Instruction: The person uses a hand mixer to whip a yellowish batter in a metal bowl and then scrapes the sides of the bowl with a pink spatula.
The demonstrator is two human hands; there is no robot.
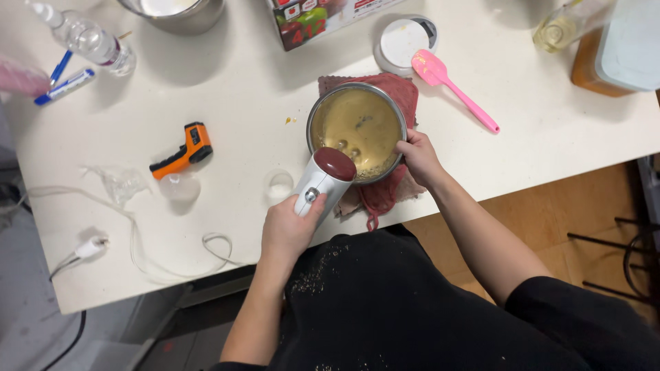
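Left hand (289, 230) grips white mixer (323, 180); right hand (418, 156) apparently steadies steel bowl (357, 127).

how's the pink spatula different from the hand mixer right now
The pink spatula lies flat and untouched on the white table; the hand mixer is gripped by the left hand, its beaters down in the batter of the metal bowl. The spatula is slim and pink all over; the mixer is bulky, white with a dark red end. Both are beside or at the bowl that the right hand steadies.
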